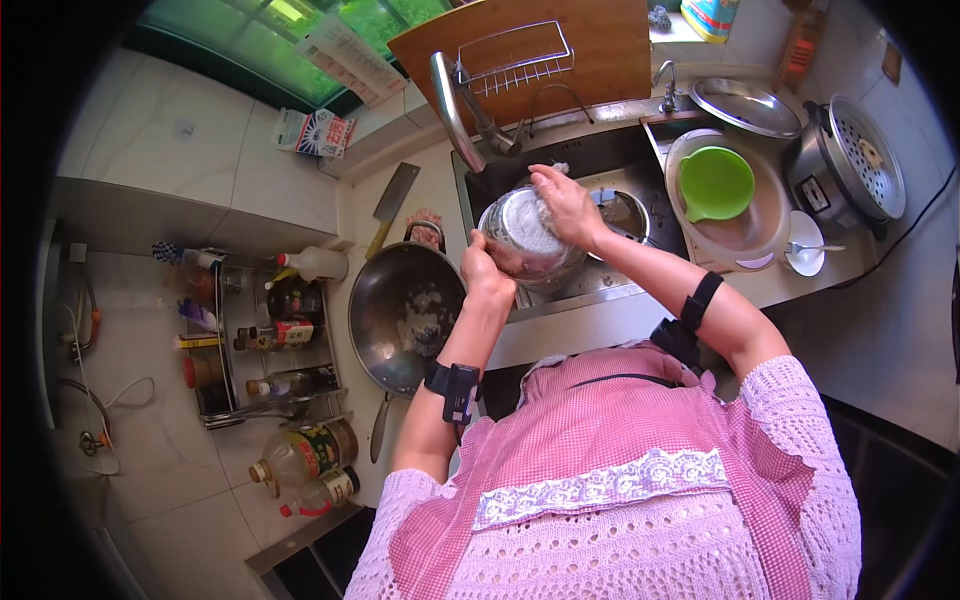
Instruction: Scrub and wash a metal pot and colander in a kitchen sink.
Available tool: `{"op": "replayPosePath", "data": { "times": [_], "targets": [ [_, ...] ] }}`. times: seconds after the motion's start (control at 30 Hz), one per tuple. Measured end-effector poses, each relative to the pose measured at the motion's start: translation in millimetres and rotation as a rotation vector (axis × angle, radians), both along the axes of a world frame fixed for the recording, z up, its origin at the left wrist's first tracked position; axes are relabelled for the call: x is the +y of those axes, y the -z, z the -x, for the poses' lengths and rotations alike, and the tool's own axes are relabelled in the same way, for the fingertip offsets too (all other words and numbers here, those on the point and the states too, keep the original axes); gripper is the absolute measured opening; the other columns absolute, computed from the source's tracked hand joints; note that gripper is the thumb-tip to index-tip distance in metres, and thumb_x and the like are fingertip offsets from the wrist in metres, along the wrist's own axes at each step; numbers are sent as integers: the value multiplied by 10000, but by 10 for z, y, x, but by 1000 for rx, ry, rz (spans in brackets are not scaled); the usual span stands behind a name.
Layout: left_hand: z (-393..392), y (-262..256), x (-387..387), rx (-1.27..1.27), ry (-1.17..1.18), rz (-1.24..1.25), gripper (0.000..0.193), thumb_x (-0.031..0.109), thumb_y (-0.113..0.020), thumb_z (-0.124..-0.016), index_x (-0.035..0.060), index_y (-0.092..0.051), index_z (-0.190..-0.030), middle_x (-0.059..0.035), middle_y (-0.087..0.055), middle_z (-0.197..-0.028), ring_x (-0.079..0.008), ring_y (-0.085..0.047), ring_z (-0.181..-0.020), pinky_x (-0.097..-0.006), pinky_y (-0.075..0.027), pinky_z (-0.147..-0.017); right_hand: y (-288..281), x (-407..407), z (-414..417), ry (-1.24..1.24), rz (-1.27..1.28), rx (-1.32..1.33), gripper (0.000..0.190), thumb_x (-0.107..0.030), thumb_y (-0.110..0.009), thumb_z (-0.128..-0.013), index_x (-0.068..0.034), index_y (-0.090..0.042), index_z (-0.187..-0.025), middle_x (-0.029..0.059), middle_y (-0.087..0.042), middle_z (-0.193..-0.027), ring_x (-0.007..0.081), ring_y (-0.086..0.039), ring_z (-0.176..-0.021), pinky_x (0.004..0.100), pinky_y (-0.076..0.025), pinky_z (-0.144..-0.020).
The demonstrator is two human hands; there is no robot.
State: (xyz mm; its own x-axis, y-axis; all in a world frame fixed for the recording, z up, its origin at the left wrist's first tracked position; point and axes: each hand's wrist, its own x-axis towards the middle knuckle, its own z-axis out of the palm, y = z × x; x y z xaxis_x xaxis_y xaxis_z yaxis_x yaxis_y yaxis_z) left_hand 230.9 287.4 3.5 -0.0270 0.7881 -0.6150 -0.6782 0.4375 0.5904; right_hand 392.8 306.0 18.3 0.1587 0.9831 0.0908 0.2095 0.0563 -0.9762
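Over the sink's left basin [600, 289] my left hand [489, 271] grips the lower left side of a shiny metal bowl or pot [525, 225], tilted with its whitish, wet-looking base upward. My right hand [566, 206] lies against the upper right of that base; whether it holds a cloth or scrubber there cannot be told. Beneath and to the right, another round metal vessel [621, 214] rests in the basin. The steel faucet [457, 112] stands just behind, its spout pointing down near my hands.
Left of the sink sit a wok [405, 315] and a cleaver [396, 191]. A green bowl [716, 184] lies in a large oval basin [772, 217] at right, near a white dish with a fork [806, 251], a pot lid [746, 107] and a cooker [814, 176]. Bottles [292, 450] stand far left.
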Motion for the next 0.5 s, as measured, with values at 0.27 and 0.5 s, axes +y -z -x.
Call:
{"op": "replayPosePath", "data": {
  "times": [0.27,0.5],
  "targets": [
    [-27,-74,-37,-65,26,26,434,358,-299,-1029,31,-520,-1208,-97,-541,-1274,-252,-502,-1178,-449,-356,-1046,16,-6,39,-90,-29,-112,337,-324,-460,-958,-106,-648,-1133,110,-626,-1126,252,-587,-1068,339,-432,-940],
    [-13,62,80,-37,-88,14,466,394,-311,-1023,26,-494,-1244,-94,-510,-1311,-247,-474,-1211,-434,-328,-1067,560,228,112,-115,66,776,364,-291,-460,-955,-28,-629,-1142,56,-634,-1121,146,-573,-1037,270,-411,-948]
  ]
}}
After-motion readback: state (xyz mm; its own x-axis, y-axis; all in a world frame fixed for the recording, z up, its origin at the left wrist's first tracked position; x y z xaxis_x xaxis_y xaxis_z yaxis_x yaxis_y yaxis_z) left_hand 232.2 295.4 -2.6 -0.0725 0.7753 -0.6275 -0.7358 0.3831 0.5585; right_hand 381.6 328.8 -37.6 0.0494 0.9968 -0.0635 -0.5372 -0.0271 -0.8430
